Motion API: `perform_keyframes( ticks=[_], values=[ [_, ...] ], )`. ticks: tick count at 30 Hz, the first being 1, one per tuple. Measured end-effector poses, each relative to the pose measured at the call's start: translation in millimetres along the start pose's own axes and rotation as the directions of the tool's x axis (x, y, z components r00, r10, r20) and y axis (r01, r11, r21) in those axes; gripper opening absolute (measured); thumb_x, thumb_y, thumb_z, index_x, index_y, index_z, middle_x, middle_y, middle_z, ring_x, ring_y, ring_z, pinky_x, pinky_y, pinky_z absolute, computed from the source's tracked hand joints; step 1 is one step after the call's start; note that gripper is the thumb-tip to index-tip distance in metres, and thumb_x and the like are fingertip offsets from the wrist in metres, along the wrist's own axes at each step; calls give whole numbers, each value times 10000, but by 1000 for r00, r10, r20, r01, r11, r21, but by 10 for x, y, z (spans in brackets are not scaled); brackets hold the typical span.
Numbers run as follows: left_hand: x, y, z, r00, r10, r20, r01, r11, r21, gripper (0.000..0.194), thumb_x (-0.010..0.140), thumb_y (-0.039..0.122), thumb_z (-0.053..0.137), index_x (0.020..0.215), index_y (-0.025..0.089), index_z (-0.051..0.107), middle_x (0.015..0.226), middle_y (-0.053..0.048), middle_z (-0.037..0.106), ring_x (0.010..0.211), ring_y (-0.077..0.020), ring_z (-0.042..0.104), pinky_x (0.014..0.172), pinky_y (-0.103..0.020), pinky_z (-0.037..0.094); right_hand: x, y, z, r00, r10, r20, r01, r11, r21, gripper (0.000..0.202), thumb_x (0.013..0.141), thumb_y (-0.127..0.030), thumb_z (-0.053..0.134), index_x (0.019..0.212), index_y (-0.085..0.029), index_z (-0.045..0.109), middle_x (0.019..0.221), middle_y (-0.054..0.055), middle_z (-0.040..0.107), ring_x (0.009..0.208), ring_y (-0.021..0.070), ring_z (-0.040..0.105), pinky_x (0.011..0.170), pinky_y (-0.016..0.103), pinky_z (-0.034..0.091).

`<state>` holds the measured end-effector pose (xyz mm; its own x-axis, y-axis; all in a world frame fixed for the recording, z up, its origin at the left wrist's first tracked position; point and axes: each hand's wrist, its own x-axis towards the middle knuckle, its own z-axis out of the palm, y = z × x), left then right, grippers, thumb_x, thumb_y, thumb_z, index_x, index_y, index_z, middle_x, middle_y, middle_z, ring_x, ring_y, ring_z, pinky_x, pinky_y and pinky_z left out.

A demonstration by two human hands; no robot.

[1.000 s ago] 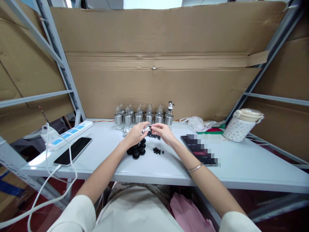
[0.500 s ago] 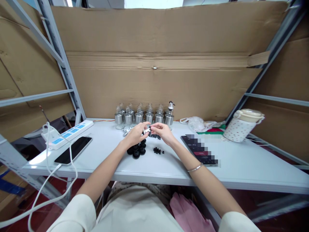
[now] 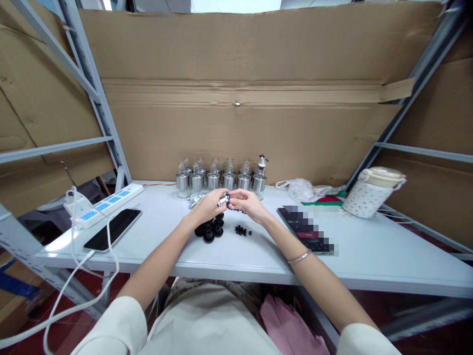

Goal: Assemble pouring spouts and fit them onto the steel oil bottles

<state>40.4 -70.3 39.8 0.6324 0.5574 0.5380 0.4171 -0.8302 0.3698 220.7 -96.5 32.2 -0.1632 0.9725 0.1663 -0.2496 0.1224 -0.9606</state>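
left grip (image 3: 207,206) and right grip (image 3: 249,203) hold one small fitting (image 3: 222,201).

Silvery piece (image 3: 222,201) partly hidden by left hand (image 3: 207,205).

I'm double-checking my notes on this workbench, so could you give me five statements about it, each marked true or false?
1. The left hand holds a small light-coloured part. True.
2. The large black round pieces lie to the right of the tiny black pieces. False: they lie to the left of them.
3. The bottles stand together toward the back of the table. True.
4. Every bottle has a black-tipped spout on top. False: only one such spout shows, at the right end of the group.
5. A bracelet is worn on the right arm. True.
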Motion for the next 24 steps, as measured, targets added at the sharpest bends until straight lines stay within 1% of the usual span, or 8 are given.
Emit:
perform_keyframes(
  ticks=[4,8,13,19,24],
  values=[
    [-6,3,2,1000,-20,17,20,1000,-15,349,781,163,493,1129,159,506,1037,-79,615,956,-191,583,856,-311,458,11,26,-12,1000,-19,20,20,1000,-13,368,525,-271,838,811,-156,638,683,-2,685,597,94,636,634,244,522],
    [-9,-23,7,997,-45,56,49,997,-61,279,798,189,483,1074,165,507,1007,-65,631,892,-177,598,806,-294,463,11,28,-20,997,-60,43,63,996,-58,354,527,-285,837,775,-153,622,674,-3,684,584,92,631,607,235,515],
    [-2,-49,11,995,-53,86,61,993,-97,232,779,192,490,1010,171,501,976,-49,632,845,-165,586,770,-277,451,0,3,-20,993,-100,55,106,986,-127,359,521,-312,837,750,-160,607,692,5,689,586,109,634,602,260,526],
    [10,42,-28,994,-76,85,92,975,-204,205,760,168,465,965,168,484,853,-10,636,746,-133,570,714,-238,437,-26,-54,30,988,-143,50,149,975,-165,376,515,-358,836,714,-167,581,667,2,676,574,121,630,609,284,535],
    [15,76,-43,993,-83,88,99,974,-201,208,744,160,461,952,167,475,837,-5,619,731,-129,555,697,-232,430,-49,-80,51,982,-185,45,190,962,-194,366,527,-380,828,704,-175,582,635,3,667,559,130,623,595,294,533]
  ],
)
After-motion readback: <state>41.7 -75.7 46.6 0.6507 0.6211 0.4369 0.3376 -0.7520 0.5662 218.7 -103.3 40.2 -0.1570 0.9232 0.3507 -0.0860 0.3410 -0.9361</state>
